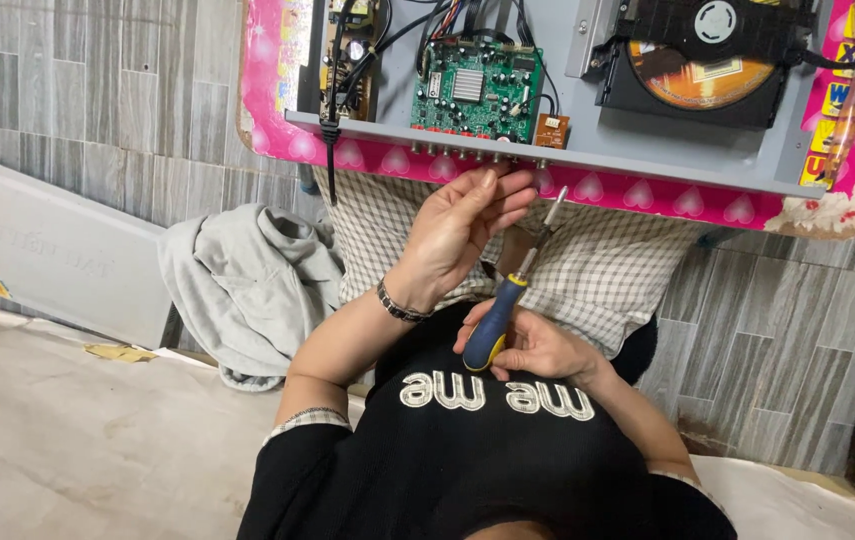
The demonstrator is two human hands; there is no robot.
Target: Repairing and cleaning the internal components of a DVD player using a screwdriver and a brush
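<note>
**Ana:** Grey metal fills the top of the view: an opened disc player chassis (647, 140) lies on a small pink worktop (637, 195) with a heart pattern along its edge. A green circuit board (477, 88) sits inside it at the left. A disc drive (697, 60) with an orange disc sits at the right.

**Ben:** Where are the person's hands?

**Ana:** Both are below the worktop's near edge, over a lap in checked shorts (597, 270). The left hand (457, 235) reaches up, and its fingertips (507, 185) touch the row of sockets on the chassis's near edge. Its grip is pressed together there; whether it pinches something small, I cannot tell. A dark bracelet (399, 305) circles that wrist.

**Ben:** And the other hand?

**Ana:** The right hand (537, 350) sits lower, near the stomach. Its grip is wrapped around the blue and yellow handle of a screwdriver (512, 300). The shaft tilts up and to the right, and its tip is just under the worktop's edge, beside the left hand's fingers.

**Ben:** Anything around them?

**Ana:** A crumpled grey cloth (247, 285) lies on the floor to the left. A black cable (332, 110) hangs over the chassis's left end.
</note>
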